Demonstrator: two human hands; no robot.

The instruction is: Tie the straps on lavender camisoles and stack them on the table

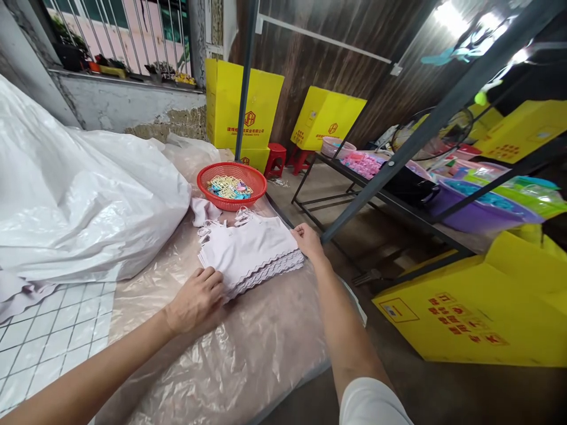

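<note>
A neat stack of pale pink camisoles [254, 245] with thin straps and wavy hems lies on a plastic-covered table [266, 336]. At the stack's near left corner is my left hand [199, 298], its fingers curled against the cloth edge; the fingertips are partly hidden. My right hand [309, 241] pinches the stack's right edge between thumb and fingers. Just behind the stack sits a red mesh basket [233, 203] holding small cream, blue and pink pieces. A crumpled piece of similar pale cloth [204, 211] lies between stack and basket.
Left of the stack bulges a large white plastic bag [88, 200]. A slanting metal post [381, 171] rises just beyond my right hand. To the right are a low rack with a purple basin [482, 206] and a yellow box [478, 313]. Red stools [276, 159] stand behind.
</note>
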